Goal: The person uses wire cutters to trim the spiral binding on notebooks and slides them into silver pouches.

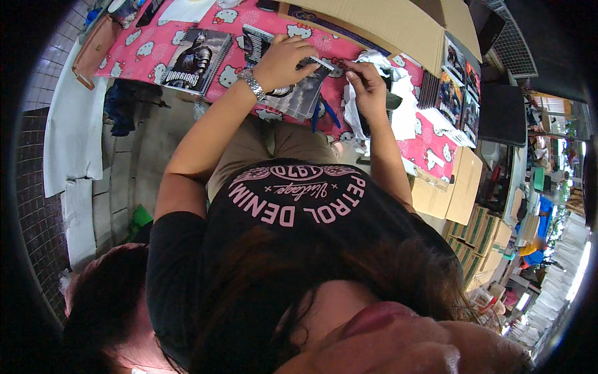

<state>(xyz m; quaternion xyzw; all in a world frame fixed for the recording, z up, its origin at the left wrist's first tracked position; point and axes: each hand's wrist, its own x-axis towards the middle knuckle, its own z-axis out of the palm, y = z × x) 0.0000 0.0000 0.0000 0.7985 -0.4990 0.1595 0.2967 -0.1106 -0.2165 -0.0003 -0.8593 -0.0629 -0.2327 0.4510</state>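
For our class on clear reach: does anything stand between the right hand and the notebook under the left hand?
Nothing visible blocks the right hand, which is close to the right end of the notebook; whether they touch is unclear. The blue-handled tool lies nearer the body, off that path.

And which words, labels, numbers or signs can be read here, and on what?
Wording isn't copied here; only where it stands.
Black T-shirt: arched pink lettering and a number, readable.
Left notebook: pale cover title, readable.
Dark cover beside the left hand: title, small and angled.
Notebooks at the right: titles partly readable.
Cardboard box: print too small.
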